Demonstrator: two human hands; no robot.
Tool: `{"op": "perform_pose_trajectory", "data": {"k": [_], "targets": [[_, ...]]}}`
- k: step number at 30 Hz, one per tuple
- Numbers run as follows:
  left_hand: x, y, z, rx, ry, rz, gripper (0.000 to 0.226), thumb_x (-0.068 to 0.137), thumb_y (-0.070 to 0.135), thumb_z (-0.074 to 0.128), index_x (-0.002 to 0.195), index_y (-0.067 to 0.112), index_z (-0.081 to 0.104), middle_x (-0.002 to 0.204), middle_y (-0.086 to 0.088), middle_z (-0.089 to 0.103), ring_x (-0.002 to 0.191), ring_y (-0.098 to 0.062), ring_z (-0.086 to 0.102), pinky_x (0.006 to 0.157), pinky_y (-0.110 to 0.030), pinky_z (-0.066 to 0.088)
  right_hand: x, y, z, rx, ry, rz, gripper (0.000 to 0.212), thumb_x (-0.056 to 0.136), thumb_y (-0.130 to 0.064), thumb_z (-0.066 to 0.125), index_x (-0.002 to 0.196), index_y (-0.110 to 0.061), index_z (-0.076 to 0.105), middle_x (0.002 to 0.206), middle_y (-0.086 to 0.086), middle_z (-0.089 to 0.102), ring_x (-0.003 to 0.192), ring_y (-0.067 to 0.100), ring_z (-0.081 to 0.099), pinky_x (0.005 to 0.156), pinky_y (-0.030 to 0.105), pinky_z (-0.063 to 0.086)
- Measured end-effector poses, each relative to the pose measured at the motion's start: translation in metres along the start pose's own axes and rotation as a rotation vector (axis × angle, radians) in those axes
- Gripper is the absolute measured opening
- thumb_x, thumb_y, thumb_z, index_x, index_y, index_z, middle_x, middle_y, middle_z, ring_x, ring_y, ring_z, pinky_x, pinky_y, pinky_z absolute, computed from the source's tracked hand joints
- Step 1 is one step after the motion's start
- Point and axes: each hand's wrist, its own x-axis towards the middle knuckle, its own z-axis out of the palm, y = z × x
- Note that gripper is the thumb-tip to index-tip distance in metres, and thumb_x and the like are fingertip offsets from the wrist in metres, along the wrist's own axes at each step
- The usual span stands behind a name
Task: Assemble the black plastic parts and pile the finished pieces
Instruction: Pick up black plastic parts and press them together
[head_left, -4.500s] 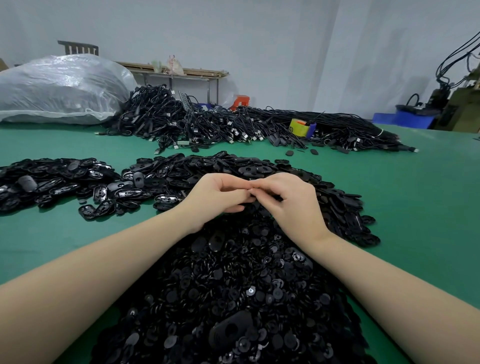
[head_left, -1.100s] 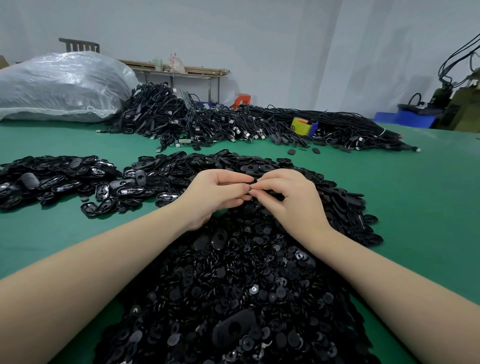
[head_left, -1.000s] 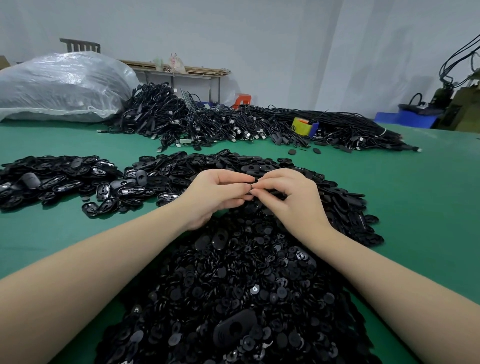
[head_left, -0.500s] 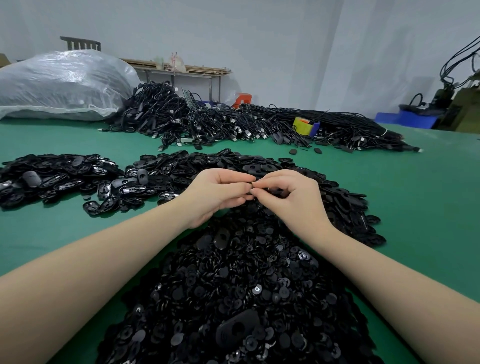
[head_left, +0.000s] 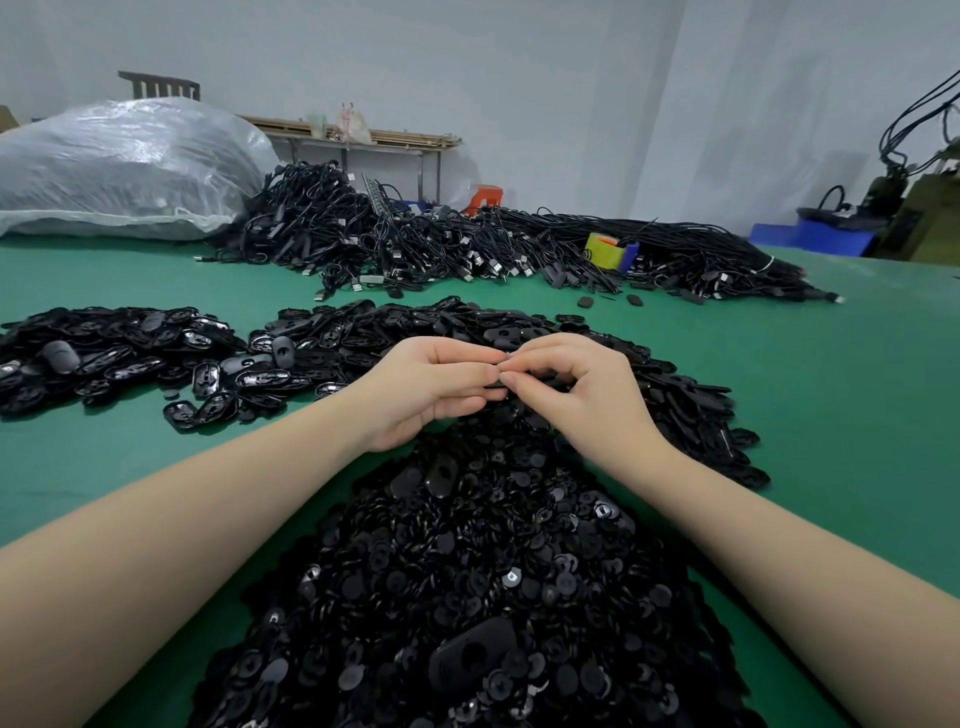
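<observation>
My left hand (head_left: 431, 387) and my right hand (head_left: 576, 384) meet fingertip to fingertip above a big heap of small round black parts (head_left: 478, 571). Both pinch a small black plastic piece (head_left: 501, 370) that the fingers mostly hide. Behind the hands lies a heap of flat oval black shells (head_left: 467, 332). A separate pile of oval pieces (head_left: 104, 353) lies at the left on the green table (head_left: 831, 415). One oval shell (head_left: 470, 660) lies on the round parts close to me.
A long tangle of black cables (head_left: 467, 244) runs across the far side of the table, with a yellow tape roll (head_left: 605, 250) on it. A large clear plastic sack (head_left: 124, 166) sits far left. Blue bins (head_left: 810, 239) and a machine stand at the far right.
Both hands stay together over the heap, working the small piece between the fingertips. The right fingers have shifted slightly. The view has tilted a little.
</observation>
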Motion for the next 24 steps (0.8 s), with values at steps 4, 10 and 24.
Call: {"op": "perform_pose_trajectory", "data": {"k": [4,10,24], "targets": [[0.000,0.001,-0.001,-0.025,-0.034,-0.001,0.019,0.069,0.014,0.075,0.086,0.020,0.082,0.092,-0.007,0.078,0.082,-0.010,0.075,0.061,-0.014,0.056,0.000,-0.001,0.000,0.024,-0.010,0.001,0.013,0.084,-0.009,0.075,0.088,-0.021,0.079,0.091,-0.014,0.070,0.091,0.001,0.063,0.081,0.015,0.047],[0.000,-0.001,-0.001,-0.042,0.004,0.011,0.014,0.075,0.008,0.075,0.085,0.016,0.081,0.092,-0.009,0.077,0.081,-0.012,0.075,0.060,-0.014,0.056,-0.002,-0.002,0.003,0.049,0.017,0.043,0.010,0.083,-0.010,0.076,0.088,-0.017,0.080,0.092,-0.007,0.073,0.089,0.005,0.065,0.077,0.016,0.048],[-0.001,-0.004,0.010,0.068,0.141,0.098,0.021,0.089,0.000,0.067,0.095,0.019,0.074,0.087,0.001,0.078,0.080,-0.010,0.074,0.064,-0.014,0.054,-0.002,-0.001,0.006,0.647,-0.065,0.572,0.012,0.090,-0.009,0.068,0.101,-0.013,0.072,0.084,0.007,0.076,0.074,0.014,0.072,0.066,0.021,0.056]]}}
